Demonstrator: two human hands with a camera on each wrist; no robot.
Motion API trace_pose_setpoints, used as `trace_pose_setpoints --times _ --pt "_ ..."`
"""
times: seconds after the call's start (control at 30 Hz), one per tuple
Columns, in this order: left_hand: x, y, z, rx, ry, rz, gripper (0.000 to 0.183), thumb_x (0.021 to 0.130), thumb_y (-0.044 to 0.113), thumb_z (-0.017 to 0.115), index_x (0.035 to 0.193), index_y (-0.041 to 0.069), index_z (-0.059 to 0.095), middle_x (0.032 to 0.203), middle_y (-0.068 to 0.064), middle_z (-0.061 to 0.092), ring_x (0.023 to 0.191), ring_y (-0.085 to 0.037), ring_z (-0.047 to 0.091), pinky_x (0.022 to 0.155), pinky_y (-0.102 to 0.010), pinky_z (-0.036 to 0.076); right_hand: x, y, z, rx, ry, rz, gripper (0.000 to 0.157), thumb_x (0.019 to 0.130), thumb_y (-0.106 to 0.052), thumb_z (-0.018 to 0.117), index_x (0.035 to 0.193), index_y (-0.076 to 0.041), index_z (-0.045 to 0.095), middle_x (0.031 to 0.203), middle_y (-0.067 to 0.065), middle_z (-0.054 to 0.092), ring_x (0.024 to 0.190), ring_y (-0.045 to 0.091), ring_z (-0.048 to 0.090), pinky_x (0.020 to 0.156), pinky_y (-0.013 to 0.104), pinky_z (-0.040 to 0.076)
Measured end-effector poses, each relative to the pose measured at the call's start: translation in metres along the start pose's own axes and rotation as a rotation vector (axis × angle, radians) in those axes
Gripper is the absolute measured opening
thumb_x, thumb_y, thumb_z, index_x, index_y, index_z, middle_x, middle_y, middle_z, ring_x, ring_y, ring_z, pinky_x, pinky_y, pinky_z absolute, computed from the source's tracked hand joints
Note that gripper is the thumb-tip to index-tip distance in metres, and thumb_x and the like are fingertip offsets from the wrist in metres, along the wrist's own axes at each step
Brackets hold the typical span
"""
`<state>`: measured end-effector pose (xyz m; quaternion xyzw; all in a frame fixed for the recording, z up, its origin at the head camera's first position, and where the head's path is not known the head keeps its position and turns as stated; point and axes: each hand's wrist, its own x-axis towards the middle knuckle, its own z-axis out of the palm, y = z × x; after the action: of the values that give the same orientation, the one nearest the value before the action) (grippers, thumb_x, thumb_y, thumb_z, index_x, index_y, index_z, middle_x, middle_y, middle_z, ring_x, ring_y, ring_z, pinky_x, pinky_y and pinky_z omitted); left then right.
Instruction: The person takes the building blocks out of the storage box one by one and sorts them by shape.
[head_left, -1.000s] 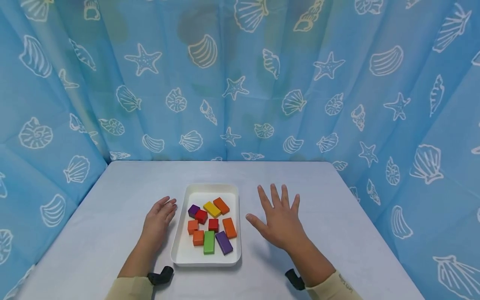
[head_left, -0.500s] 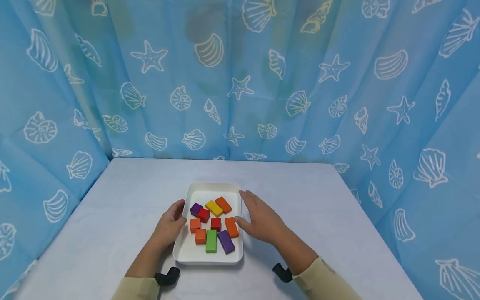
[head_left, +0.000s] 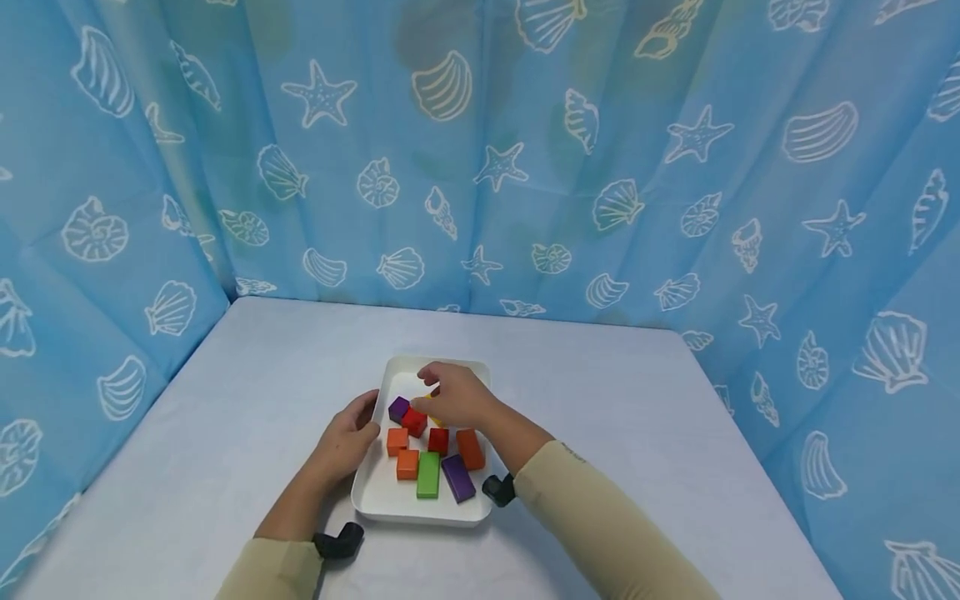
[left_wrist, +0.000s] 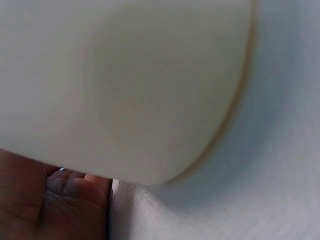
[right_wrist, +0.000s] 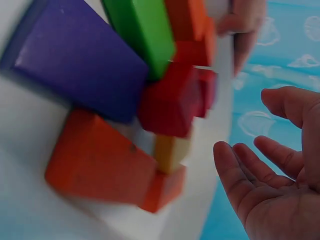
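Observation:
A white tray [head_left: 420, 518] of coloured wooden blocks sits on the table. My left hand [head_left: 345, 442] holds its left rim, thumb at the edge and fingers along the outside. Over the tray's far part is my right hand [head_left: 459, 396], fingers loosely bent with nothing between them. Below its thumb lie a purple cube [head_left: 399, 408] and a red cube [head_left: 414, 422]. Nearer are a second red cube [head_left: 438, 440], two orange cubes [head_left: 408, 464], a green block [head_left: 427, 475], a purple block [head_left: 458, 478] and an orange block [head_left: 470, 450]. My right hand mostly covers the yellow block [right_wrist: 167, 150].
A white cloth covers the table [head_left: 600, 433] around the tray. Behind and at the sides hangs a blue curtain [head_left: 337, 125] with white shell and starfish prints. Each wrist carries a black camera mount [head_left: 341, 542].
My right hand went from spread beside the tray to above its far part. My left hand moved right onto the tray's left rim. The view shifted slightly; the blocks kept their arrangement.

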<state>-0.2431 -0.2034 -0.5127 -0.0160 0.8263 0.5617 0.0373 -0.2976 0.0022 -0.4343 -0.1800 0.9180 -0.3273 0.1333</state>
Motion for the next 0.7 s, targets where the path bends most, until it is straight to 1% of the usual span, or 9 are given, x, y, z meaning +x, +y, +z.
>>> trace_pose_setpoints --times 0.13,0.27,0.37,0.47,0.57,0.63,0.7 --pt "0.0 0.0 -0.002 -0.01 -0.013 -0.004 0.066 0.103 0.008 0.051 0.165 0.002 0.032 0.168 -0.022 0.036 0.154 -0.041 0.035 0.121 -0.056 0.032 0.015 -0.004 0.015 -0.02 -0.023 0.046 0.053 0.097 -0.033 0.079 0.142 -0.01 0.065 0.133 0.005 0.068 0.114 0.022 0.066 0.094 0.039 0.061" --pt "0.0 0.0 -0.004 -0.011 -0.011 0.001 0.065 0.102 0.008 0.051 0.165 0.002 0.033 0.168 -0.021 0.037 0.154 -0.039 0.035 0.122 -0.054 0.032 0.023 -0.009 0.026 -0.064 -0.029 0.05 0.05 0.093 -0.034 0.082 0.135 -0.009 0.069 0.124 0.005 0.071 0.106 0.02 0.066 0.093 0.039 0.06" --pt "0.0 0.001 -0.004 -0.013 -0.012 0.0 0.065 0.103 0.009 0.051 0.165 0.002 0.033 0.168 -0.021 0.036 0.154 -0.039 0.035 0.122 -0.054 0.032 0.026 -0.011 0.034 -0.096 -0.027 0.042 0.049 0.091 -0.032 0.085 0.13 -0.008 0.071 0.115 0.004 0.073 0.096 0.018 0.066 0.089 0.036 0.061" --pt "0.0 0.003 -0.005 -0.02 -0.013 -0.006 0.066 0.102 0.008 0.051 0.165 0.002 0.032 0.169 -0.021 0.036 0.154 -0.039 0.035 0.122 -0.054 0.032 0.028 -0.015 0.04 -0.111 -0.01 0.039 0.042 0.089 -0.029 0.085 0.122 -0.007 0.073 0.105 0.003 0.073 0.09 0.017 0.065 0.083 0.032 0.061" --pt "0.0 0.003 -0.004 -0.024 -0.012 0.002 0.066 0.102 0.007 0.05 0.165 0.0 0.032 0.168 -0.023 0.035 0.154 -0.04 0.035 0.122 -0.055 0.031 0.028 -0.016 0.043 -0.127 0.022 0.05 0.032 0.088 -0.026 0.085 0.111 -0.008 0.074 0.097 0.0 0.07 0.088 0.017 0.062 0.078 0.03 0.059" --pt "-0.001 0.002 -0.004 -0.03 -0.009 0.003 0.065 0.102 0.007 0.05 0.165 0.0 0.033 0.168 -0.022 0.036 0.154 -0.04 0.036 0.123 -0.055 0.03 0.028 -0.016 0.045 -0.113 0.045 0.07 0.026 0.088 -0.024 0.085 0.106 -0.008 0.074 0.094 -0.001 0.068 0.087 0.017 0.061 0.074 0.029 0.059" --pt "-0.002 0.0 -0.004 -0.024 -0.008 0.006 0.065 0.102 0.006 0.05 0.165 0.0 0.034 0.168 -0.023 0.036 0.154 -0.04 0.036 0.123 -0.055 0.03 0.026 -0.015 0.045 -0.077 0.069 0.086 0.024 0.087 -0.022 0.085 0.104 -0.009 0.074 0.092 0.0 0.067 0.084 0.017 0.062 0.071 0.028 0.059"
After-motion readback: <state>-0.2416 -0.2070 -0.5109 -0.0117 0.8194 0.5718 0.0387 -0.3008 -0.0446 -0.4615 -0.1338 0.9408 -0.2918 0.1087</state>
